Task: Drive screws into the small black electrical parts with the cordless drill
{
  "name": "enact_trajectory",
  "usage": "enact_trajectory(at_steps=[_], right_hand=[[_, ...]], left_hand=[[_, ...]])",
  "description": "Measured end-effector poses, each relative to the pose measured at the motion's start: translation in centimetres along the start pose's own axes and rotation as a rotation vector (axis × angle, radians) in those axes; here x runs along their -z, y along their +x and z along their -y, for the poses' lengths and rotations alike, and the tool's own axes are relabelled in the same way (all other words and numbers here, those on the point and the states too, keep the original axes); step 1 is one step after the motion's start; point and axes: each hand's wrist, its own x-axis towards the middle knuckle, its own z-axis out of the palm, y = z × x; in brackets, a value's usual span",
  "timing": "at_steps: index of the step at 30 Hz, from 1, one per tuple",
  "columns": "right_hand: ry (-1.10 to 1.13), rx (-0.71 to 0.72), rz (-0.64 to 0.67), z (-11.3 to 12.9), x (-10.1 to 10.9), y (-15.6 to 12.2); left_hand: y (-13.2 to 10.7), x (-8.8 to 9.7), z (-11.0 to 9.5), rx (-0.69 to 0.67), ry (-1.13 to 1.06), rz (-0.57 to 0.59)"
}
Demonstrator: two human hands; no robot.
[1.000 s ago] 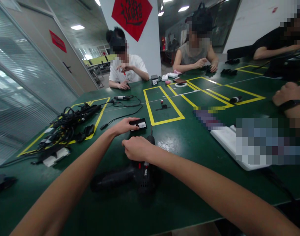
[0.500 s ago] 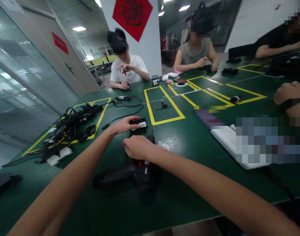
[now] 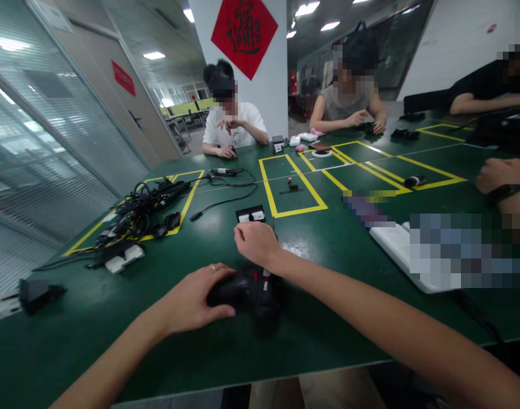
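"Where is the black drill (image 3: 247, 292)?"

"It lies on its side on the green table (image 3: 85, 335), right in front of you."

"What are my hands doing?"

"Your left hand (image 3: 196, 295) is curled round the drill's back end. Your right hand (image 3: 255, 244) is bent over the drill's top. I can't tell if it is gripping."

"What is near the drill?"

"Just past it sits a flat black box (image 3: 250, 215) with white labels (image 3: 251, 216). Far to its left lie black cables (image 3: 136, 215)."

"Can you read the labels?"

"No, they are too small."
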Motion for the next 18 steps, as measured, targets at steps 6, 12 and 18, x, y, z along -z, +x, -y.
enact_trajectory(at_steps=[6, 12, 18], right_hand=[[0.048, 0.107, -0.186, -2.7, 1.8, -1.8], [0.361, -0.139, -0.505, -8.9, 4.9, -4.1], [0.647, -0.059, -0.383, -10.5, 4.3, -6.4]], left_hand=[[-0.2, -2.3, -1.6, 0.053, 0.319, -0.022], [0.3, -2.8, -1.4, -0.025, 0.233, -0.152], [4.9, -1.7, -5.0, 0.007, -0.209, -0.560]])
